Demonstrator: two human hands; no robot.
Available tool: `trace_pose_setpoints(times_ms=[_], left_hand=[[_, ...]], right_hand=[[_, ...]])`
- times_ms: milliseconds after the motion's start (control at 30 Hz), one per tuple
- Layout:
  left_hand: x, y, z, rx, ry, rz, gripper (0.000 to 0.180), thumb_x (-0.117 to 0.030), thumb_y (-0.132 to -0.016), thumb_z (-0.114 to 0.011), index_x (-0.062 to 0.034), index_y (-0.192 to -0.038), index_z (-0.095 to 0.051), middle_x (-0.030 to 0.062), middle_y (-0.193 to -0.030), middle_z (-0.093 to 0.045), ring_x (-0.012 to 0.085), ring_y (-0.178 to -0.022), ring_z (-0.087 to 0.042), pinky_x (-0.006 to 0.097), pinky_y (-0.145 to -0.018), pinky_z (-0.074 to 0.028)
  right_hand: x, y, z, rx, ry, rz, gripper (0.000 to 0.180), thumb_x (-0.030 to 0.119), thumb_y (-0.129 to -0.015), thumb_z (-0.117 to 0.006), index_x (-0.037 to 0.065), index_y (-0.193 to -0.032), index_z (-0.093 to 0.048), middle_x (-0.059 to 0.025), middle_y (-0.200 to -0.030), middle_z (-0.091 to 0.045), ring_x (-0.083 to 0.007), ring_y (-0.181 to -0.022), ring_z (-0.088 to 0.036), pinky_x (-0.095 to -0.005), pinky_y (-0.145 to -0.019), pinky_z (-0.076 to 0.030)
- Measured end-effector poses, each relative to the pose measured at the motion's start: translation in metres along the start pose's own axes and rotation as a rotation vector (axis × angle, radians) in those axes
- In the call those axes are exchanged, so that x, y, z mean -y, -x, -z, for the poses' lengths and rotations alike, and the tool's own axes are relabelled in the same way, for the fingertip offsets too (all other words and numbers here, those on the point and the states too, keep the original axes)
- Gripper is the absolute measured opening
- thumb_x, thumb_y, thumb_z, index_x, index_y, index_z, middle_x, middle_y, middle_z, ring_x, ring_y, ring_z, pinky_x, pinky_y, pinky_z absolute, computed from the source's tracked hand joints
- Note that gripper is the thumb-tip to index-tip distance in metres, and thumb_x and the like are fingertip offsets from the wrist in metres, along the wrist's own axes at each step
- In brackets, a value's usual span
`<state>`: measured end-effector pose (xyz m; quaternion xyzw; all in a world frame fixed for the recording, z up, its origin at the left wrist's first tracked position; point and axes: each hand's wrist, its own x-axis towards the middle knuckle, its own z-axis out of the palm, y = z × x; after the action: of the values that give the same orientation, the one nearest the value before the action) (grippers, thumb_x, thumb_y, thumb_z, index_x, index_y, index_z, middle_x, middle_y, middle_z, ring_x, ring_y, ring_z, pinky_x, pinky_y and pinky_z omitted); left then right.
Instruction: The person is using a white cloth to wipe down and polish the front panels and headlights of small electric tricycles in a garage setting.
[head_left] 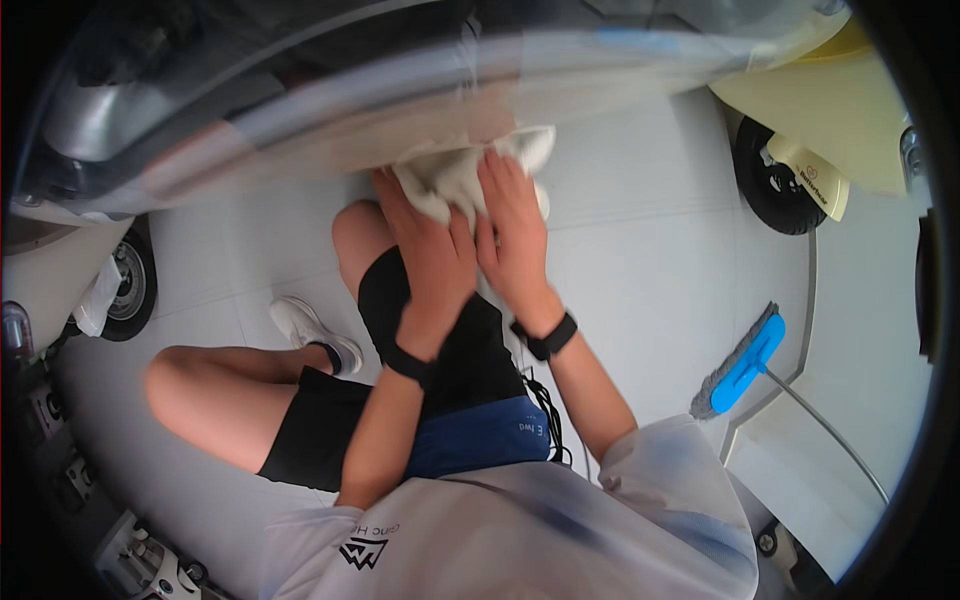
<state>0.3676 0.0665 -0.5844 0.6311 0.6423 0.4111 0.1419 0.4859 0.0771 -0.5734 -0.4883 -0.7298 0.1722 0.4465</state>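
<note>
A crumpled white cloth (455,185) lies bunched under both my hands, against the lower edge of a glossy, pale, curved vehicle panel (300,165). My left hand (430,255) holds the cloth's near left part, its fingers reaching up along it and partly hidden. Close beside it, my right hand (515,235) presses the cloth with its fingers stretched up over the folds. One cloth corner sticks out past the right fingertips. Both wrists carry black bands, and the panel's surface is smeared by blur and reflections.
My bent legs and a white shoe (305,325) are below the panel on the grey tiled floor (640,270). A cream vehicle's wheel (770,180) stands at right, another wheel (130,285) at left. A blue-headed mop (745,365) leans at the right.
</note>
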Motion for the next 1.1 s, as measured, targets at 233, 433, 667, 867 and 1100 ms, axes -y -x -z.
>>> trace_pose_setpoints(times_ms=[233,433,667,867,1100], left_hand=[[0.003,-0.02,0.004,0.156,-0.065,0.003,0.081,-0.015,-0.093,-0.049,0.0163,-0.156,-0.007,0.0432,-0.161,-0.008,0.0579,-0.151,-0.01,0.055,-0.126,-0.011],[-0.003,0.018,0.002,0.084,-0.033,-0.082,0.081,-0.016,-0.096,-0.051,0.0139,-0.158,-0.008,0.0453,-0.161,0.0,0.0619,-0.149,-0.005,0.061,-0.124,-0.009],[-0.013,-0.006,0.008,0.131,-0.197,-0.183,0.081,-0.016,-0.096,-0.051,0.0149,-0.157,-0.009,0.0458,-0.159,-0.005,0.0655,-0.146,-0.008,0.068,-0.12,-0.011],[-0.003,0.029,0.012,0.261,-0.197,-0.154,0.088,-0.02,-0.091,-0.057,0.0134,-0.158,-0.011,0.0434,-0.161,-0.005,0.0651,-0.148,-0.005,0.071,-0.119,-0.011],[-0.015,-0.017,0.008,0.301,-0.39,-0.232,0.087,-0.023,-0.091,-0.057,0.0086,-0.16,-0.015,0.0371,-0.165,-0.007,0.0643,-0.149,-0.003,0.071,-0.119,-0.012]], right_hand=[[-0.001,-0.018,0.002,0.004,0.033,0.012,0.046,-0.005,-0.089,-0.056,-0.001,-0.134,-0.063,-0.0167,-0.144,-0.059,-0.0384,-0.139,-0.05,-0.056,-0.117,-0.037],[0.007,0.032,0.011,0.088,0.07,-0.109,0.05,-0.006,-0.086,-0.056,0.0,-0.135,-0.063,-0.0163,-0.146,-0.058,-0.0366,-0.14,-0.051,-0.0518,-0.115,-0.042],[-0.009,-0.026,0.016,0.016,0.01,0.01,0.047,-0.007,-0.087,-0.056,-0.003,-0.133,-0.062,-0.0193,-0.145,-0.058,-0.0389,-0.14,-0.05,-0.0503,-0.116,-0.041],[-0.001,0.038,0.008,0.01,0.032,-0.17,0.045,-0.006,-0.089,-0.058,-0.007,-0.134,-0.06,-0.0261,-0.145,-0.056,-0.043,-0.139,-0.049,-0.0486,-0.117,-0.04],[-0.011,0.009,0.014,-0.056,-0.045,-0.214,0.04,-0.002,-0.096,-0.054,-0.005,-0.135,-0.059,-0.0277,-0.146,-0.053,-0.0469,-0.137,-0.048,-0.0477,-0.117,-0.04]])
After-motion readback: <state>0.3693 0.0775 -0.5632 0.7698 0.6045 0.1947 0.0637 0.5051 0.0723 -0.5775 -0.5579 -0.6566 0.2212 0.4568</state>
